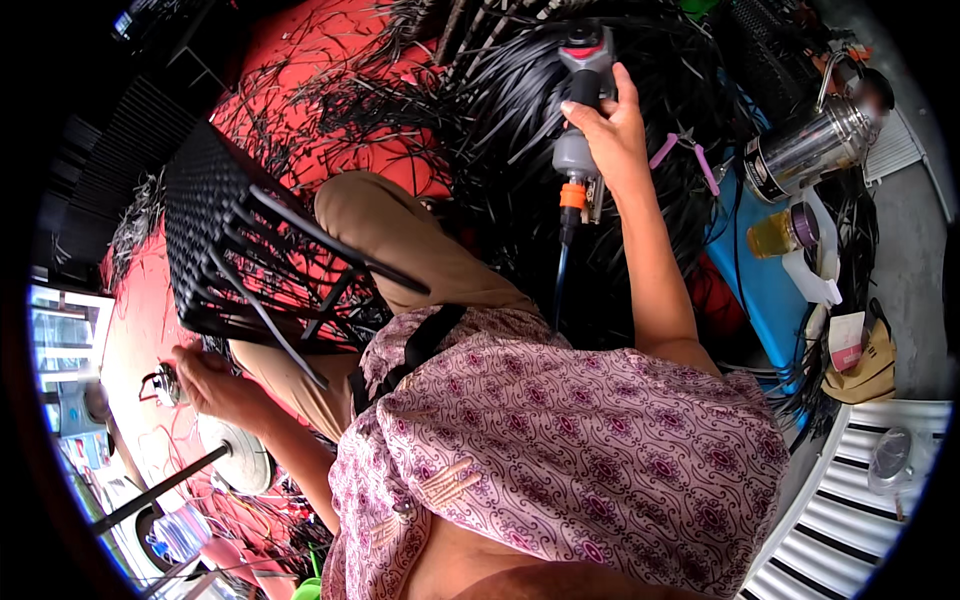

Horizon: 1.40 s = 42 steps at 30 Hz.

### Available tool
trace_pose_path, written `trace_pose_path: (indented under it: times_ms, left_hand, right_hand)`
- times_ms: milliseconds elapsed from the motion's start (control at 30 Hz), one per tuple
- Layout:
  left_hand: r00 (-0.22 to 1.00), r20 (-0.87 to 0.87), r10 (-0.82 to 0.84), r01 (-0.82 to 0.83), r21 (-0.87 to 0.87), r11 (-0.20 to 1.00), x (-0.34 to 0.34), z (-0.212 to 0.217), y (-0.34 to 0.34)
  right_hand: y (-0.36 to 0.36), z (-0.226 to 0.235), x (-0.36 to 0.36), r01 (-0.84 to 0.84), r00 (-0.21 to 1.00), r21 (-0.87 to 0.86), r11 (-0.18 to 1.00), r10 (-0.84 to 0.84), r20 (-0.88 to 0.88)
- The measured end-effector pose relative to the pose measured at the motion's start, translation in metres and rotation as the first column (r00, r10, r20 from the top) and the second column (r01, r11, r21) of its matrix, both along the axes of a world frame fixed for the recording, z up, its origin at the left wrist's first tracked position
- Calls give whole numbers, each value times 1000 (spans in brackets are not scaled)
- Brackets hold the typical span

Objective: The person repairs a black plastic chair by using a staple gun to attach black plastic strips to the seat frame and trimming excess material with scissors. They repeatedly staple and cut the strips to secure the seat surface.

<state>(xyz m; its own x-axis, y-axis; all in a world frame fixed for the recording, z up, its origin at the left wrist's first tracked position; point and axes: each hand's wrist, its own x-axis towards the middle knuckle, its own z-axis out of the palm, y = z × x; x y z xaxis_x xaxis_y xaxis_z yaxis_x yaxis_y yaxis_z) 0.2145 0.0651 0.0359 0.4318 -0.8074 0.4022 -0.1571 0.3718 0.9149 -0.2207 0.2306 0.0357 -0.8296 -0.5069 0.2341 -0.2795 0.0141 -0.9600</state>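
My right hand [612,128] grips a grey and orange handheld power tool [580,110], held upright over a heap of black plastic strips [520,90]; a dark hose [558,280] hangs from its base. My left hand [200,380] reaches down to the left and closes on a small metal object [165,385] on the red mat. A black woven chair frame [250,250] with loose strands rests against my knee in tan trousers [400,240]. My patterned pink shirt [560,430] fills the lower middle.
A red mat [340,60] strewn with black strips covers the floor. At the right stand a steel jug [810,145], a jar with yellow liquid [780,230] and a blue surface [760,290]. White slatted furniture [850,500] lies lower right. A round stand base [235,455] sits lower left.
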Motion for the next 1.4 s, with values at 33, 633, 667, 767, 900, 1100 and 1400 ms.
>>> trace_pose_path:
  times_ms: [33, 633, 667, 767, 900, 1100, 1400]
  left_hand:
    - [999, 42, 22, -23, 38, 999, 0, 3, -1]
    - [984, -34, -173, 174, 4, 985, 2, -15, 26]
    - [988, -36, -151, 152, 40, 988, 4, -15, 29]
    - [993, -68, -97, 101, 61, 993, 15, -27, 36]
    - [980, -99, -173, 185, 124, 975, 26, -55, 23]
    - [981, -17, -194, 193, 208, 959, 15, -94, 14]
    - [849, -139, -510, 525, 100, 845, 12, -59, 38]
  right_hand:
    - [3, -1, -14, 68, 997, 42, 997, -66, -48]
    - [106, -60, -265, 765, 413, 347, 542, 0, -911]
    - [126, -68, -259, 755, 450, 404, 517, 41, -892]
    - [172, -94, -254, 761, 588, 573, 304, 50, -808]
    - [190, -122, -264, 710, 658, 629, 315, 21, -753]
    - [170, -100, -227, 693, 693, 665, 277, -1, -721]
    - [189, -102, -233, 691, 720, 668, 276, -173, -672]
